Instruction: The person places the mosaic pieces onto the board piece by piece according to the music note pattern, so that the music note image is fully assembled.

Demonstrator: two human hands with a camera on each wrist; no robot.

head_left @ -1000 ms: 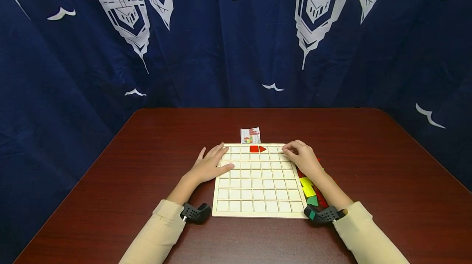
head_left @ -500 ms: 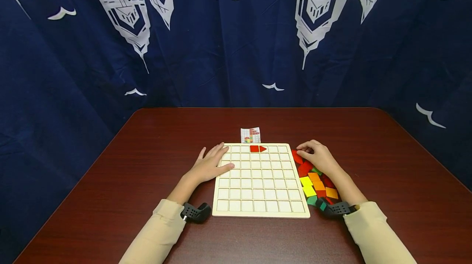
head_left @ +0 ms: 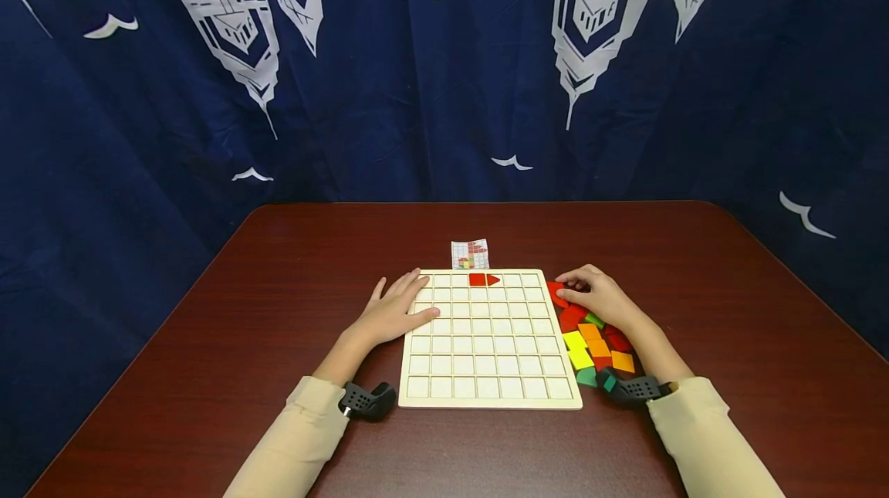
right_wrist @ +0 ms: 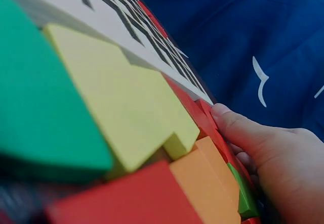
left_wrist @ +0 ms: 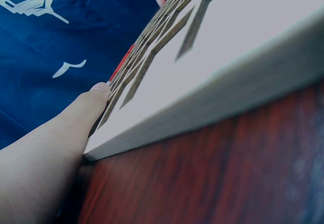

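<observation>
My left hand (head_left: pixel 396 314) lies with spread, straight fingers on the left side of a pale wooden grid board (head_left: pixel 491 408). In the left wrist view its thumb (left_wrist: pixel 96 100) rests along the board's edge. Off the board's upper right corner, my right hand (head_left: pixel 593 299) pinches a red block (head_left: pixel 556 293) at the far end of a pile of colored blocks; its fingers partly hide the block. Up close, the right thumb (right_wrist: pixel 240 128) is against red. A red square block (head_left: pixel 477 279) and a red triangle block (head_left: pixel 492 279) sit side by side in the board's top row.
Beside the board's right edge lie yellow blocks (head_left: pixel 580 360), orange blocks (head_left: pixel 598 348), a teal-green block (head_left: pixel 586 377) and several red ones. A small printed card (head_left: pixel 470 254) with a colored grid pattern stands behind the board. A blue curtain (head_left: pixel 444 96) hangs beyond the table.
My right hand has moved right, off the board's top right corner to the red block at the pile's far end, uncovering more of the pile. The left hand has stayed put.
</observation>
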